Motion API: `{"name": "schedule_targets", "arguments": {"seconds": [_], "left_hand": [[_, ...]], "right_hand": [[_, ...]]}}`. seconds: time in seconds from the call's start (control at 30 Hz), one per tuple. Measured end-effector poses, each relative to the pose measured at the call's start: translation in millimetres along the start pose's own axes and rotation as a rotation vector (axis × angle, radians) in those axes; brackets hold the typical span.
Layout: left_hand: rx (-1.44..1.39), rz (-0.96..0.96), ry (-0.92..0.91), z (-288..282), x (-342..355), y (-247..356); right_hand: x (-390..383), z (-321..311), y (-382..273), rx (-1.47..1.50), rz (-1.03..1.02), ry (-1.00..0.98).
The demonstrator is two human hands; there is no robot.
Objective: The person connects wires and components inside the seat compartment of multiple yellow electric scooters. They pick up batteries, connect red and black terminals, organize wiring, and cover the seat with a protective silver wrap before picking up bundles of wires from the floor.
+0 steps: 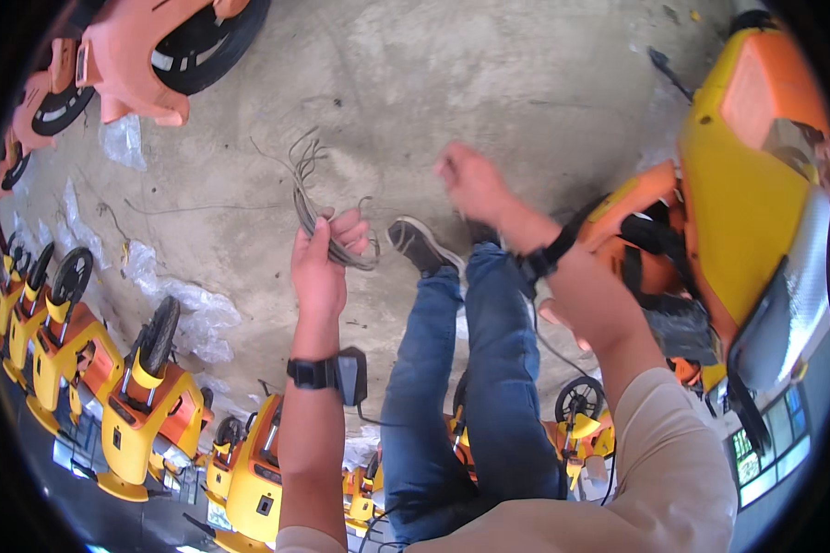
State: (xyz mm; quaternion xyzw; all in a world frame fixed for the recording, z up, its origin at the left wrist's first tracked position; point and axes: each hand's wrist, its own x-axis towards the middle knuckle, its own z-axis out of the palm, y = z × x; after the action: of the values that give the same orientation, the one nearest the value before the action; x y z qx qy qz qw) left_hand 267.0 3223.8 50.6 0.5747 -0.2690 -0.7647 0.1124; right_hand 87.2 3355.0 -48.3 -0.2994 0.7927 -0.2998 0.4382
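Note:
My left hand (pixel 327 253) is closed around a loose bundle of thin grey wires (pixel 306 195), its thumb pressing across them. Several wire ends fan out above the hand, and a bent loop sticks out by the fingers. My right hand (pixel 470 184) is raised to the right of the bundle, apart from it and slightly blurred. Its fingers are curled together; whether something thin is between them I cannot make out. Both wrists wear black straps, the left one with a small grey box (pixel 349 376).
A yellow and orange scooter body (pixel 742 175) stands close on the right. Pink scooter bodies (pixel 134 55) are at the far left, and several yellow scooters (pixel 148 415) line the near left. Clear plastic sheeting (pixel 189 309) and a long thin wire (pixel 203 208) lie on the concrete floor.

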Motion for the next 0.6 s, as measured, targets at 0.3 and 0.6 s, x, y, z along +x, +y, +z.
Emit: {"name": "schedule_targets", "arguments": {"seconds": [0.3, 0.6], "left_hand": [[-0.035, -0.051, -0.134, 79.6, -9.0, -5.9], [0.358, 0.019, -0.213, 86.0, -21.8, 32.4]], "right_hand": [[-109.6, -26.1, -63.3, 0.422, 0.024, -0.206], [23.9, -74.7, 184.6, 0.772, 0.729, 0.405]]}}
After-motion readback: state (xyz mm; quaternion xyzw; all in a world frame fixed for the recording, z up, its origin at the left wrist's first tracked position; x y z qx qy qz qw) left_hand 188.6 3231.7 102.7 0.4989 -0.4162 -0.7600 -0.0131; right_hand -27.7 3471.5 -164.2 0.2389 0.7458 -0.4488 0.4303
